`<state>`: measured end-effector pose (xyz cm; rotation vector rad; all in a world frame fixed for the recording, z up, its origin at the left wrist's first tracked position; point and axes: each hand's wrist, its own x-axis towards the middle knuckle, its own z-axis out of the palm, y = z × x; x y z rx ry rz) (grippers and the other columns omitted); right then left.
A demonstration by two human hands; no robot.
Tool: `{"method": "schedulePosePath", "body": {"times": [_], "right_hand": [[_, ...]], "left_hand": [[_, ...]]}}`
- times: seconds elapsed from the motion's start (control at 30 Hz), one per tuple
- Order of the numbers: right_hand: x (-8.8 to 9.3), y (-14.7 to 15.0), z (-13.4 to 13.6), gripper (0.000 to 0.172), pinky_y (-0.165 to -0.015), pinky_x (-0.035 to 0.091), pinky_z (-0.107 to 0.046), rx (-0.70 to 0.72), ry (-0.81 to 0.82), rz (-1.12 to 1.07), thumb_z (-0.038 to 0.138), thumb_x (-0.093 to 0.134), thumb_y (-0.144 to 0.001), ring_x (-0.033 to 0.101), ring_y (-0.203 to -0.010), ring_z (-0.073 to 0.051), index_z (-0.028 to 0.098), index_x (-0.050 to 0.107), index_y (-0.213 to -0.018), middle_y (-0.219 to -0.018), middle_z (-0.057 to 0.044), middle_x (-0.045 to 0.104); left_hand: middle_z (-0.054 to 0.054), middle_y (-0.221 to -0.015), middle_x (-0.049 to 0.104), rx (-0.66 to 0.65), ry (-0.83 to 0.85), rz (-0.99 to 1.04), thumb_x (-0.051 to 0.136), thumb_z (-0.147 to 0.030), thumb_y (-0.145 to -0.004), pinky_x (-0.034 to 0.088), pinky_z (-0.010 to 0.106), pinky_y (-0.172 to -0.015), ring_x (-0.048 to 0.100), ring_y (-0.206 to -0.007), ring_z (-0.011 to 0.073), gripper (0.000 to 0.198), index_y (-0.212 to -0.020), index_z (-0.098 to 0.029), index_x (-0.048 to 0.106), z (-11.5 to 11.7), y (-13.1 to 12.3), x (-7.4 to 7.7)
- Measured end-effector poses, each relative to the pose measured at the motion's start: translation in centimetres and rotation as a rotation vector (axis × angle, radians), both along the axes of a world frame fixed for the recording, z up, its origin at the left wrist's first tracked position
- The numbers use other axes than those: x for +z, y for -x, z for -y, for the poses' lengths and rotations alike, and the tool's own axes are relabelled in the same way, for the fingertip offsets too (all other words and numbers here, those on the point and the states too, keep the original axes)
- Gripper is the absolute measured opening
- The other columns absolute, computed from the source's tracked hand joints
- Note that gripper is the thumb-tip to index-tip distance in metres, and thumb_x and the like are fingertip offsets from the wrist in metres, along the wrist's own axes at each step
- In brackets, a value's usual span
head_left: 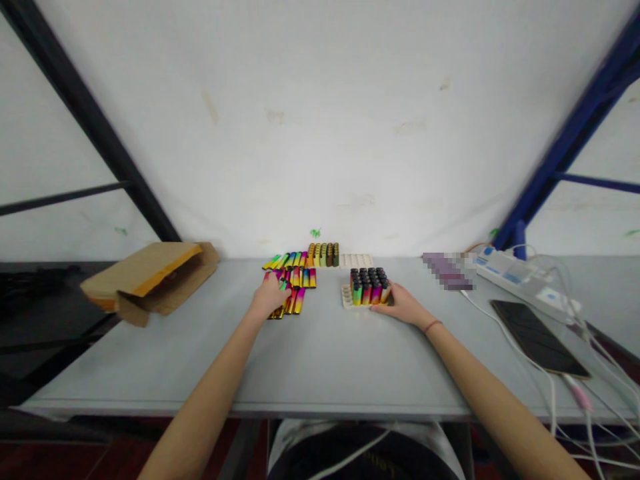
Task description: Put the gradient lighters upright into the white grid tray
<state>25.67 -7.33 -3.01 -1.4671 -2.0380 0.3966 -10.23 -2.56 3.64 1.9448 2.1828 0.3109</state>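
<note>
My left hand (pixel 270 297) is over the pile of shiny rainbow-coloured lighters (pixel 296 301) lying flat in rows. Its fingers are closed at the pile, and a small green-ended lighter (pixel 284 285) shows at the fingertips. On the right, a white tray (pixel 346 297) with holes carries several upright lighters (pixel 367 288) with black tops. Its left column of holes is bare. My right hand (pixel 404 305) grips the tray's right side, with the thumb along the front edge and the other fingers partly hidden behind the lighters.
Behind the pile stands a block of yellowish upright lighters (pixel 323 255) beside another white tray (pixel 356 261). An open cardboard box (pixel 150 277) lies at left. A black phone (pixel 540 337), a power strip (pixel 527 283), white cables and a pixelated purple object (pixel 447 270) occupy the right side.
</note>
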Motion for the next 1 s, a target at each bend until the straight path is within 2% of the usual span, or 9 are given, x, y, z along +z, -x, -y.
{"method": "schedulePosePath", "body": {"times": [0.17,0.4,0.57,0.67,0.77,0.87,1.0], "right_hand": [[-0.1,0.0,-0.1,0.054,-0.082,0.049,-0.036,-0.005,-0.023,-0.019,0.056,0.073,-0.071,0.062,-0.092,-0.027,0.017,0.061,-0.108,-0.105,-0.011,0.069],[-0.2,-0.1,-0.1,0.061,-0.079,0.048,-0.036,-0.007,-0.046,-0.017,0.056,0.074,-0.070,0.062,-0.087,-0.026,0.016,0.059,-0.114,-0.101,-0.010,0.070],[-0.3,-0.1,0.0,0.057,-0.081,0.048,-0.036,-0.026,-0.054,0.010,0.055,0.074,-0.071,0.060,-0.086,-0.025,0.016,0.060,-0.110,-0.101,-0.010,0.070],[-0.1,0.0,0.1,0.055,-0.080,0.048,-0.035,-0.030,-0.053,-0.002,0.054,0.075,-0.070,0.060,-0.086,-0.025,0.017,0.061,-0.109,-0.100,-0.010,0.070],[0.2,0.0,0.2,0.056,-0.080,0.048,-0.035,-0.020,-0.044,-0.001,0.054,0.074,-0.071,0.061,-0.089,-0.026,0.017,0.060,-0.111,-0.100,-0.010,0.069],[0.2,0.1,0.2,0.058,-0.083,0.048,-0.036,-0.011,-0.044,0.005,0.055,0.072,-0.073,0.061,-0.091,-0.027,0.016,0.058,-0.114,-0.103,-0.011,0.069],[0.1,0.0,0.1,0.057,-0.081,0.048,-0.037,-0.021,-0.053,0.008,0.055,0.072,-0.072,0.061,-0.088,-0.027,0.016,0.059,-0.112,-0.100,-0.011,0.069]], "left_hand": [[0.021,-0.123,0.062,-0.007,-0.080,-0.124,0.051,-0.043,-0.087,0.050,0.040,-0.088,0.063,-0.110,0.0320,0.053,-0.129,-0.011,0.047,1.1,-2.1,-0.8],[0.022,-0.130,0.056,0.067,-0.261,-0.214,0.044,-0.053,-0.089,0.047,0.048,-0.092,0.054,-0.119,0.0357,0.065,-0.140,-0.012,0.046,2.1,-2.6,-2.7],[0.024,-0.144,0.045,0.081,-0.396,-0.224,0.040,-0.051,-0.091,0.034,0.056,-0.106,0.040,-0.133,0.0372,0.066,-0.140,-0.008,0.048,2.3,-3.0,-4.1],[0.022,-0.152,0.037,0.065,-0.352,-0.162,0.037,-0.047,-0.093,0.025,0.062,-0.112,0.029,-0.142,0.0360,0.066,-0.147,-0.009,0.039,2.0,-3.1,-4.1],[0.017,-0.157,0.031,0.039,-0.296,-0.127,0.033,-0.043,-0.096,0.024,0.065,-0.111,0.025,-0.145,0.0357,0.061,-0.152,-0.019,0.033,1.6,-3.1,-3.6],[0.013,-0.159,0.027,0.011,-0.240,-0.132,0.028,-0.041,-0.098,0.022,0.067,-0.111,0.021,-0.147,0.0361,0.054,-0.147,-0.026,0.042,1.2,-3.0,-3.2],[0.012,-0.161,0.024,-0.005,-0.169,-0.143,0.025,-0.043,-0.097,0.020,0.068,-0.111,0.017,-0.148,0.0365,0.054,-0.137,-0.023,0.056,1.1,-2.7,-3.3]]}}
